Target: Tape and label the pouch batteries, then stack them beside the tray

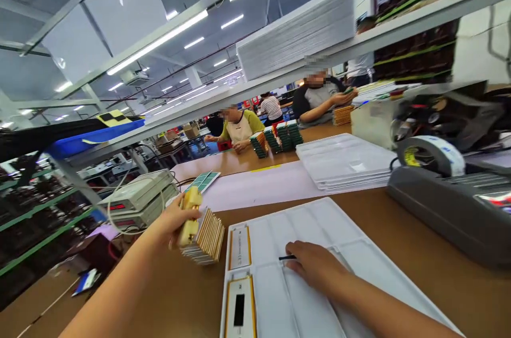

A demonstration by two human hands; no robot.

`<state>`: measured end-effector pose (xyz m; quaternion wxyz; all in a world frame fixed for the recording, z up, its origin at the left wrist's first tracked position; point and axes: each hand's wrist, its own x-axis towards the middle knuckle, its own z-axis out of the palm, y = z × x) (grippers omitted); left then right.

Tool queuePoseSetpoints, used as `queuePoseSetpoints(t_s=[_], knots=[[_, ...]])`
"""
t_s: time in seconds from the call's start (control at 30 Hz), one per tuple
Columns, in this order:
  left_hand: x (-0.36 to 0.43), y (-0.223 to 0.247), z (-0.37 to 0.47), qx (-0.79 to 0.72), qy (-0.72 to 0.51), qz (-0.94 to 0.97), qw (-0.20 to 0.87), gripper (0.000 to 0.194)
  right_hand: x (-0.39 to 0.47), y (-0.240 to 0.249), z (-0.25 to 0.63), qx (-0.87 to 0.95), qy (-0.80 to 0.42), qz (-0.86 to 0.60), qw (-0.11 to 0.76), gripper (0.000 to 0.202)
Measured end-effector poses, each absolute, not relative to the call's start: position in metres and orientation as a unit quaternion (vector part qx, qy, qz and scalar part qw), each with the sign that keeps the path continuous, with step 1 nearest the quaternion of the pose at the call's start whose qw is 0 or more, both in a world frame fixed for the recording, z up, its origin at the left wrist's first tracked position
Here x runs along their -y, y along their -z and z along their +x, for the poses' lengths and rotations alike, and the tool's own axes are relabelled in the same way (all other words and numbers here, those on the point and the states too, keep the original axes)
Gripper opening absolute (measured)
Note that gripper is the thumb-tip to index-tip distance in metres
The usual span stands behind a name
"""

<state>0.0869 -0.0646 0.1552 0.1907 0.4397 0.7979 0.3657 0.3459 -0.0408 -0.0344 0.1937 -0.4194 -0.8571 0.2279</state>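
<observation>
My left hand (175,221) is closed around a yellow block-like fixture (190,215) with metal parts. Right against that fixture stands a row of flat silver pouch battery cells (208,238) with gold edges; whether my fingers touch them is hidden. Over a white compartment tray (265,274), my right hand (315,266) pinches a small black strip (286,257). Two pouch cells lie in the tray's left compartments: a far cell (239,248) with printing, and a near cell (240,308) bearing a black rectangle.
A grey tape dispenser (447,210) with a tape roll (431,154) stands at right. Stacked white trays (345,162) lie beyond. Grey instruments (139,197) with cables sit at left. Several battery stacks (279,138) and seated co-workers are across the bench, under a metal shelf rail (223,96).
</observation>
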Motion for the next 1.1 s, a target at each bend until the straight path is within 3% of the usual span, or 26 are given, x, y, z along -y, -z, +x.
queuePoseSetpoints(t_s=[0.1,0.2,0.47,0.7,0.8,0.87,1.0,1.1], knots=[[0.052,-0.149,0.069,-0.859,-0.192,0.467,0.082,0.082,0.04,0.038,0.348,0.86,-0.236,-0.406,0.198,0.02],[0.042,-0.14,0.059,-0.873,-0.105,0.475,0.011,0.08,0.039,0.039,0.349,0.863,-0.241,-0.397,0.199,0.019],[0.032,-0.14,0.064,-0.873,-0.04,0.484,0.03,0.062,0.035,0.042,0.351,0.863,-0.24,-0.396,0.204,0.02],[0.036,-0.157,0.074,-0.868,0.041,0.492,-0.056,0.048,0.038,0.042,0.352,0.864,-0.238,-0.396,0.199,0.019],[0.051,-0.163,0.088,-0.864,-0.032,0.491,-0.108,0.053,0.04,0.041,0.352,0.864,-0.219,-0.415,0.182,0.019],[0.064,-0.157,0.1,-0.837,-0.168,0.515,-0.084,0.056,0.041,0.04,0.352,0.866,-0.2,-0.427,0.165,0.018],[0.087,-0.109,0.127,-0.686,-0.442,0.53,0.231,0.061,0.045,0.034,0.35,0.868,-0.162,-0.453,0.124,0.019],[0.093,-0.059,0.135,-0.632,-0.502,0.495,0.322,0.062,0.048,0.027,0.347,0.875,-0.13,-0.456,0.096,0.02]])
